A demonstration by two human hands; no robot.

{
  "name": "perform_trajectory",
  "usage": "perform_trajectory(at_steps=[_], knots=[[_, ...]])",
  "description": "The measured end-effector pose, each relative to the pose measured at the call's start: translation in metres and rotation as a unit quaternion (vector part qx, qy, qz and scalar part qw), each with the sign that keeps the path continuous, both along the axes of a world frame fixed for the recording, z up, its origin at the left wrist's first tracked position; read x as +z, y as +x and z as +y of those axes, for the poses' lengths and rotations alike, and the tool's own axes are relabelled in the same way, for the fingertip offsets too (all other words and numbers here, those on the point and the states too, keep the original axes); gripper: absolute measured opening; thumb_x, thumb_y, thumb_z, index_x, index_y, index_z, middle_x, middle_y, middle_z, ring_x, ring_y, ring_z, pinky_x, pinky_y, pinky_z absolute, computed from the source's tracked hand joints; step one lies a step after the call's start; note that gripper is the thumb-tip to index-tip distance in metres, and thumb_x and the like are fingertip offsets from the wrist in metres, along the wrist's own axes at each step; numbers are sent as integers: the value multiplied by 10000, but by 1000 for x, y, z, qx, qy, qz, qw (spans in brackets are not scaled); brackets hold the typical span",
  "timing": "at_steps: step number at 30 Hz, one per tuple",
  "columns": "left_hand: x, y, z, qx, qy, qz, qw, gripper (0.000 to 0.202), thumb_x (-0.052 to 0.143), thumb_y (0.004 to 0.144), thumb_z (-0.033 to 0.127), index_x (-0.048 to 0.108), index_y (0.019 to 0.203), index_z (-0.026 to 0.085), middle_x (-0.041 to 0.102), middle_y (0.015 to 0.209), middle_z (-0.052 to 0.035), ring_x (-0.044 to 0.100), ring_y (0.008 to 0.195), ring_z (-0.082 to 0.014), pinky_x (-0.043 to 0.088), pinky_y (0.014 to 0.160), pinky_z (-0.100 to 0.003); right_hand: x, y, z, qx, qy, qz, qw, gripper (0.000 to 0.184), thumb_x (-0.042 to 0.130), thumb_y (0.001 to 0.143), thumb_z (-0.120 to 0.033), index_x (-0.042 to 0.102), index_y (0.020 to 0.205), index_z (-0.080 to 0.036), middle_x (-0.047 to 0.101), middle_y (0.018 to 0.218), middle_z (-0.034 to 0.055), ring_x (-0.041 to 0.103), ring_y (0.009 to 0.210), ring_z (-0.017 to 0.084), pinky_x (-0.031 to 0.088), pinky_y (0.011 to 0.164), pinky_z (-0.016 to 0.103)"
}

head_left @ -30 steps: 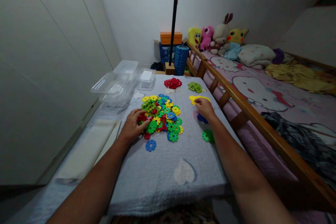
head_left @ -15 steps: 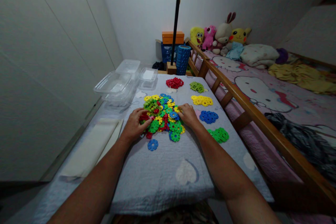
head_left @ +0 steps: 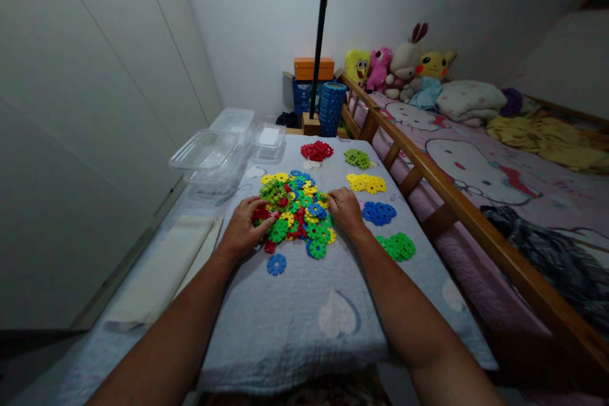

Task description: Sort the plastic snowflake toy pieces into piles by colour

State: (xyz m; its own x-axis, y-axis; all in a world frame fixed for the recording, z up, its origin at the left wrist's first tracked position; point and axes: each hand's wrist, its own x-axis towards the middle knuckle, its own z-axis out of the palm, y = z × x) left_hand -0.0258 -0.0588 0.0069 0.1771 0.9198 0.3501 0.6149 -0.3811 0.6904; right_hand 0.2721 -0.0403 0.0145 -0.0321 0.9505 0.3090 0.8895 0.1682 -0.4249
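A mixed heap of flower-shaped plastic building discs [head_left: 297, 206] lies mid-table, in green, yellow, blue and red. My left hand [head_left: 245, 225] rests against the heap's left side, thumb and fingers apart around some red pieces. At the right edge, the fingers of my right hand [head_left: 346, 209] are bent together beside yellow discs; whatever they pinch is hidden. One blue disc [head_left: 276, 264] lies alone in front of the heap. Sorted piles stand behind and to the right: red [head_left: 316, 151], olive green [head_left: 356, 158], yellow [head_left: 366, 183], blue [head_left: 379, 213] and green [head_left: 397, 246].
Clear plastic containers [head_left: 209, 155] stand at the table's back left, with a smaller lidded box [head_left: 269, 139] beside them. Folded cream cloth [head_left: 166, 266] lies at left. A wooden bed rail [head_left: 428, 187] borders the right side. A black pole [head_left: 320, 38] rises behind the table.
My right hand has drawn slightly right, its fingertips pulling back from over the heap to its edge. The left hand has barely moved.
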Motion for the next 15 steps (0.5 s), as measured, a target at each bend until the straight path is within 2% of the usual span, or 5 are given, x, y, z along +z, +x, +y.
perform_trajectory(at_steps=[3,6,11,15], knots=[[0,0,0,-2,-4,0,1000,484,636,855,563,672,1163,192,590,1330,-134,570,1285,-305,448,1143,-495,5,8,4,-27,19,30,999,266,509,942,-213,769,962,-158,709,967,115,607,963,240,426,907,332],[1,-1,0,-4,-2,-1,1000,465,642,851,556,675,1154,205,596,1325,-125,575,1280,-301,453,1138,-493,13,26,11,-53,20,83,995,268,495,908,-211,759,894,-170,735,915,79,634,902,211,448,855,300],[1,-1,1,-7,3,-2,1000,457,639,850,553,674,1148,209,603,1309,-120,588,1262,-297,461,1129,-484,25,78,29,-151,34,148,977,226,548,810,-242,758,853,-171,759,870,55,659,832,199,483,785,276],[1,0,1,-7,7,-2,1000,454,642,842,556,674,1143,218,608,1297,-117,593,1252,-297,466,1125,-485,21,122,44,-256,18,192,947,224,574,727,-220,763,824,-148,762,813,71,669,756,210,507,708,273]])
